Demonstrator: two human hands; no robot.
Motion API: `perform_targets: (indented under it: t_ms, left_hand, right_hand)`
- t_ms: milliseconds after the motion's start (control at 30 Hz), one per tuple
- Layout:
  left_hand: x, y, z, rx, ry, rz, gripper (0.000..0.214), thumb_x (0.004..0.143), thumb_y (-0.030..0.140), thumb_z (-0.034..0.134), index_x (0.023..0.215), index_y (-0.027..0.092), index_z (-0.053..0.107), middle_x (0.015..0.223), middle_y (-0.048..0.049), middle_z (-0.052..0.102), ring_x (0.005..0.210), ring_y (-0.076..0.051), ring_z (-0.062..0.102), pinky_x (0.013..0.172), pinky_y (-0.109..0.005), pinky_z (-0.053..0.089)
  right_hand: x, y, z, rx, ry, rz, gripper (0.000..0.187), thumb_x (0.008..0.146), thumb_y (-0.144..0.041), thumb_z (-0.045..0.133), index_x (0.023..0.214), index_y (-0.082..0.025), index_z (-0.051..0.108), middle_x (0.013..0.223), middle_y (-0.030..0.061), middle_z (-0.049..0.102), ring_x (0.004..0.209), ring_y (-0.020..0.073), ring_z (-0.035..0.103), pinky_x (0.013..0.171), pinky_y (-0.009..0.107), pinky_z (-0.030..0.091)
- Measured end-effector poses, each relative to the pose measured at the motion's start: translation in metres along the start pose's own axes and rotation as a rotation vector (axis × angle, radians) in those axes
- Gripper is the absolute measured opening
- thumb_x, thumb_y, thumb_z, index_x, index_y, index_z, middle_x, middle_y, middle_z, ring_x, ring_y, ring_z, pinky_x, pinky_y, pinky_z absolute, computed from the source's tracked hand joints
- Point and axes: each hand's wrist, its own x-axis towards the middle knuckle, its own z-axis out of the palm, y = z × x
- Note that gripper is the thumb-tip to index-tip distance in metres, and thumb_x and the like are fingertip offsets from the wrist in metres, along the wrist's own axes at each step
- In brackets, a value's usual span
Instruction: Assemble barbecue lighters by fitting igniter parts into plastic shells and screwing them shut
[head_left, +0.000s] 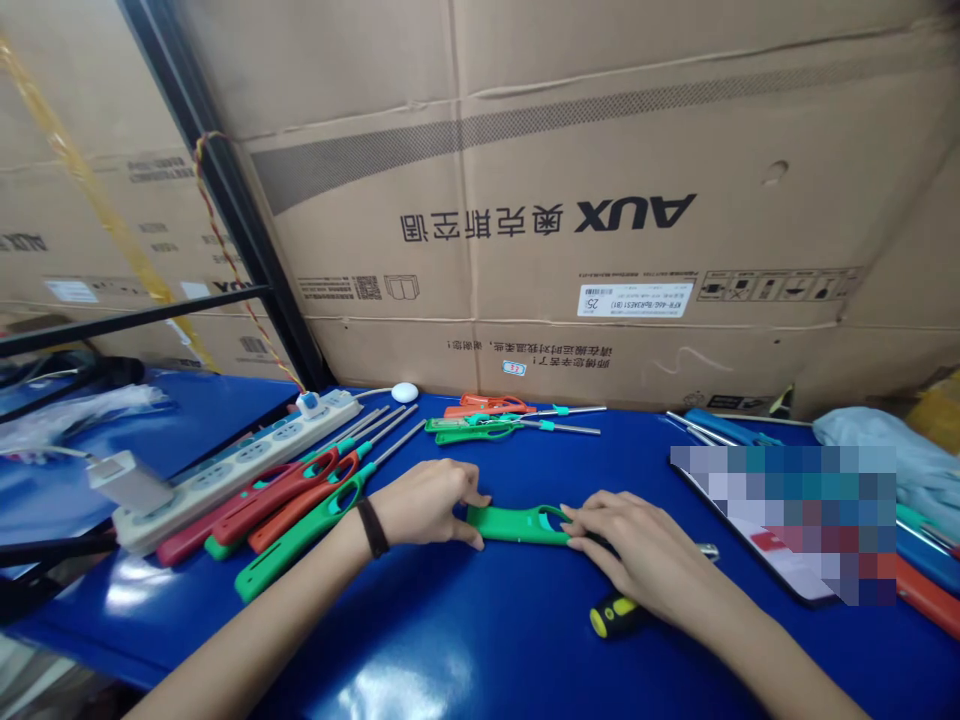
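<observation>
A huge cardboard box (600,200) is filling the whole 12 o'clock side, standing right behind the blue tabletop (480,640). Over at 9 o'clock a white power strip (240,460) is lying diagonally, and just beside it a bunch of long lighters (300,500) in red, orange and green is resting with the metal nozzles pointing up toward 1 o'clock. A smaller pile of lighters (495,418) is sitting near 12, just in front of the box. At 3 o'clock there's a blurred-out patch, so I can't tell what's lying there.

Dead centre, the green lighter handle (517,524) is lying flat on the tabletop. The left hand (427,500), black band on the wrist, is pinching its left end with fingers closed on it. The right hand (637,545) is gripping the other end, fingers curled over it. A yellow-and-black screwdriver handle (615,615) is poking out at 5 o'clock, looks like it's lying under the right wrist.
</observation>
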Motion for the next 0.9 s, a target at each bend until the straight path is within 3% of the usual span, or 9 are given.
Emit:
perform_targets:
  t_ms: [133, 267, 367, 500, 700, 833, 900]
  left_hand:
    - [-0.007, 0.0, 0.013, 0.153, 0.059, 0.135, 0.034, 0.081, 0.038, 0.065, 0.109, 0.019, 0.065, 0.087, -0.0043, 0.062, 0.073, -0.018, 0.063, 0.062, -0.023, 0.046]
    - [-0.013, -0.002, 0.038, 0.356, 0.221, 0.203, 0.032, 0.091, 0.028, 0.045, 0.114, 0.008, 0.056, 0.086, -0.0115, 0.062, 0.073, -0.022, 0.062, 0.057, -0.027, 0.047]
    - [-0.013, 0.0, 0.048, 0.407, 0.275, 0.225, 0.032, 0.098, 0.029, 0.032, 0.099, 0.01, 0.057, 0.08, -0.0099, 0.06, 0.07, -0.021, 0.059, 0.055, -0.027, 0.045]
    - [-0.009, 0.003, 0.047, 0.389, 0.288, 0.196, 0.04, 0.099, 0.039, 0.029, 0.086, 0.014, 0.057, 0.076, -0.0068, 0.059, 0.066, -0.019, 0.057, 0.054, -0.026, 0.041]
    - [-0.006, 0.007, 0.037, 0.242, 0.241, 0.201, 0.04, 0.097, 0.04, 0.034, 0.078, 0.014, 0.058, 0.074, -0.0052, 0.059, 0.065, -0.017, 0.056, 0.055, -0.025, 0.038]
    - [-0.002, 0.004, 0.021, -0.064, 0.202, 0.179, 0.039, 0.091, 0.046, 0.049, 0.073, 0.014, 0.061, 0.068, -0.0021, 0.057, 0.059, -0.012, 0.052, 0.052, -0.022, 0.035]
    - [0.004, 0.004, 0.013, -0.254, 0.264, 0.104, 0.042, 0.087, 0.05, 0.054, 0.068, 0.013, 0.06, 0.064, -0.0005, 0.055, 0.056, -0.01, 0.049, 0.051, -0.02, 0.034]
  right_hand:
    - [-0.002, 0.003, 0.005, 0.01, 0.04, -0.009, 0.017, 0.088, -0.02, 0.053, 0.098, -0.023, 0.067, 0.097, 0.0059, 0.071, 0.09, 0.0252, 0.066, 0.08, 0.039, 0.05]
    - [-0.004, 0.006, 0.011, 0.086, 0.074, -0.036, 0.014, 0.09, -0.023, 0.053, 0.1, -0.021, 0.063, 0.101, 0.0051, 0.071, 0.093, 0.0233, 0.065, 0.083, 0.036, 0.049]
    - [-0.005, 0.005, 0.013, 0.108, 0.081, -0.043, 0.013, 0.087, -0.025, 0.058, 0.1, -0.022, 0.06, 0.101, 0.0035, 0.071, 0.091, 0.023, 0.066, 0.078, 0.033, 0.05]
    - [-0.005, 0.004, 0.011, 0.11, 0.08, -0.044, 0.013, 0.089, -0.027, 0.056, 0.102, -0.025, 0.058, 0.098, 0.001, 0.072, 0.086, 0.0223, 0.068, 0.073, 0.031, 0.05]
    - [-0.008, 0.005, 0.004, 0.159, 0.069, -0.037, 0.011, 0.092, -0.029, 0.051, 0.101, -0.027, 0.058, 0.094, -0.0015, 0.072, 0.083, 0.0201, 0.068, 0.069, 0.027, 0.046]
    - [-0.009, 0.006, -0.003, 0.247, 0.088, 0.021, 0.012, 0.091, -0.035, 0.052, 0.096, -0.03, 0.061, 0.085, -0.0048, 0.072, 0.075, 0.0185, 0.067, 0.065, 0.025, 0.045]
    - [-0.008, 0.008, -0.006, 0.322, 0.119, 0.064, 0.017, 0.092, -0.039, 0.049, 0.097, -0.03, 0.063, 0.084, -0.0041, 0.072, 0.071, 0.0181, 0.067, 0.062, 0.025, 0.045]
